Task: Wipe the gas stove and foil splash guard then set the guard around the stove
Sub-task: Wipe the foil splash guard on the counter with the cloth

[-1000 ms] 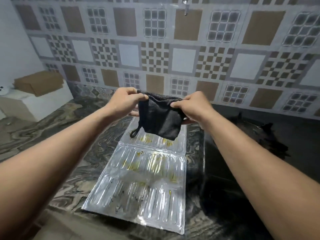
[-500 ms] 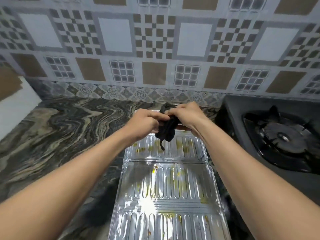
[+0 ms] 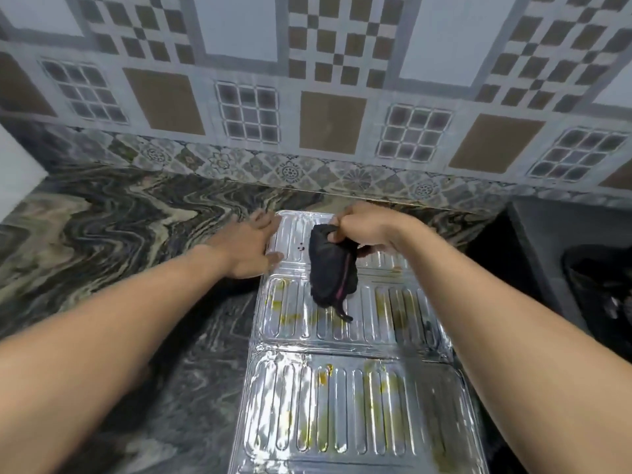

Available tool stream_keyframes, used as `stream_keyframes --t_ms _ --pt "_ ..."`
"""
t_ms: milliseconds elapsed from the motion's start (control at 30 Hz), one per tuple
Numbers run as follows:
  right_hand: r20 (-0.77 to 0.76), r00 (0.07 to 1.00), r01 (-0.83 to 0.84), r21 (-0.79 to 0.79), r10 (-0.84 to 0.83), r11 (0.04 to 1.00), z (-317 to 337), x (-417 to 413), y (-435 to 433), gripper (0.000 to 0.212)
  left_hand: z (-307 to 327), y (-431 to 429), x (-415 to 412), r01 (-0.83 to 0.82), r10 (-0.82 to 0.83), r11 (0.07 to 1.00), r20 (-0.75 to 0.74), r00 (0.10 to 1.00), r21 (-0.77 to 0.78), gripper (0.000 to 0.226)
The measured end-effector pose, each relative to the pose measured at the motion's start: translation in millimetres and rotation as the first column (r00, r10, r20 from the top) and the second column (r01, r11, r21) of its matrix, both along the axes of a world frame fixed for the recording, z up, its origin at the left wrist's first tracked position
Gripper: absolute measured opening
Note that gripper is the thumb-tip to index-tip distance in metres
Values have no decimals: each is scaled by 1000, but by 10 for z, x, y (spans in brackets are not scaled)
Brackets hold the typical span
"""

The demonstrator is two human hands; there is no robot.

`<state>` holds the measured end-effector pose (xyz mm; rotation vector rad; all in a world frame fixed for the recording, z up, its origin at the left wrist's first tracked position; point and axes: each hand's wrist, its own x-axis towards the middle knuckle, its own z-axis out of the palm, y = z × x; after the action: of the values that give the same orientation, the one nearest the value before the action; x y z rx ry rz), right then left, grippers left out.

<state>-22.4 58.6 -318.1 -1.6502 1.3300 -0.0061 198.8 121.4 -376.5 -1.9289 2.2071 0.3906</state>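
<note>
A view from a head-worn camera looks down along two bare forearms onto a kitchen counter (image 3: 113, 227) of dark stone with swirling cream and grey veins. Lying flat on it, running from near the wall toward the camera, is the foil splash guard (image 3: 345, 398), a shiny ribbed sheet in three hinged panels, spotted with yellowish smears and a few small reddish dots on the far panel. The left hand (image 3: 246, 248) rests palm down with fingers spread and relaxed, grasping nothing; it lies on the stone at the far panel's left edge, its fingertips and thumb touching the foil. The right hand (image 3: 364, 227) is clenched around the top of a bunched black cloth (image 3: 331, 268), which hangs from the fist over the far panel and reaches the seam with the middle panel; a thin pink line runs down the fabric and a short dark loop trails from its lower end. Whether the cloth actually presses on the foil cannot be told. The right forearm crosses above the guard's right side and hides part of it. At the far right edge, just beside the guard, sits the gas stove (image 3: 595, 282), dark and mostly cut off by the frame. Behind everything rises a tiled wall (image 3: 328, 107) patterned with white, brown, checkered and grid squares above a floral border strip.
</note>
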Motion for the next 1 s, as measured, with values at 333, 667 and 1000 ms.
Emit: stream_keyframes --t_ms 333,667,1000 --pt "-170 983 -148 -535 65 832 -612 559 -126 41 -294 -245 269 150 -173 979 182 968 138 108" --pt "-193 981 -107 -587 -10 802 -1152 882 251 52 -398 -359 322 193 -216 970 155 964 150 117" --pt "-309 944 -294 -618 118 729 -1254 635 113 61 -370 -408 272 198 -232 962 185 955 186 121"
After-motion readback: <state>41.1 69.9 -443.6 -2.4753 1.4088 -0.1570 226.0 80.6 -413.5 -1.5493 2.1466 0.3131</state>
